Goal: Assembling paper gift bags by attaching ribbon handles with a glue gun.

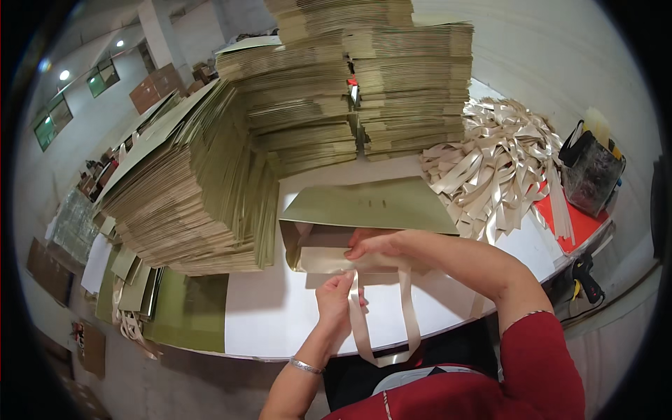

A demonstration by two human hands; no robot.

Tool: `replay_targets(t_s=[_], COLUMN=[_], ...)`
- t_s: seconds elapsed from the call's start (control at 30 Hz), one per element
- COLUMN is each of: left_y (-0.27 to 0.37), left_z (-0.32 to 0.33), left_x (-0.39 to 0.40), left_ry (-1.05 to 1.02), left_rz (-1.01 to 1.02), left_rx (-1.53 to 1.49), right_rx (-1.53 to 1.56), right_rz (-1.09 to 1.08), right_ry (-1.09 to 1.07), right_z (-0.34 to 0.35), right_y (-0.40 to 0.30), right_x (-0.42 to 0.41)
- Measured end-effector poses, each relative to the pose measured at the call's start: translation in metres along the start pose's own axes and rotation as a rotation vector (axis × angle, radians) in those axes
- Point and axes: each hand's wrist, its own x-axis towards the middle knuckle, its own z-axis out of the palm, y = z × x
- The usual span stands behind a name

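An olive-green paper bag (367,205) lies on its side before me, its mouth facing me and a cream flap (323,259) along the lower edge. A cream satin ribbon (409,310) hangs in a loop from that edge, down past the table's front. My left hand (336,299) pinches the ribbon close to the bag's edge, with a silver bangle on the wrist. My right hand (375,244) reaches into the mouth over the flap, thumb towards the flap. Some of its fingers are hidden, and its grip is unclear. Small slots show in the bag's upper panel.
Tall stacks of flat olive bags (415,89) stand behind, and another leaning stack (178,194) is at left. A heap of cut ribbons (499,163) lies at right, beside a tool holder (593,168) on a red sheet (572,215). A glue gun (588,281) hangs by the table's right edge.
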Motion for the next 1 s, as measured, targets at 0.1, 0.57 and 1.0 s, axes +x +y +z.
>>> replay_targets(t_s=[0.1,0.57,1.0], left_y=[-0.002,-0.002,0.016], left_z=[-0.005,-0.028,-0.063], left_x=[-0.002,-0.004,-0.009], left_ry=[-0.056,0.087,-0.397], left_rz=[-0.053,0.780,1.346], left_rx=[0.021,1.135,1.620], right_rx=[-0.047,-0.350,-1.051], right_rz=[-0.006,-0.222,-0.013], right_ry=[0.012,-0.185,-0.249], right_z=[0.008,0.013,-0.067], right_y=[-0.006,0.029,0.035], right_x=[0.001,0.006,-0.103])
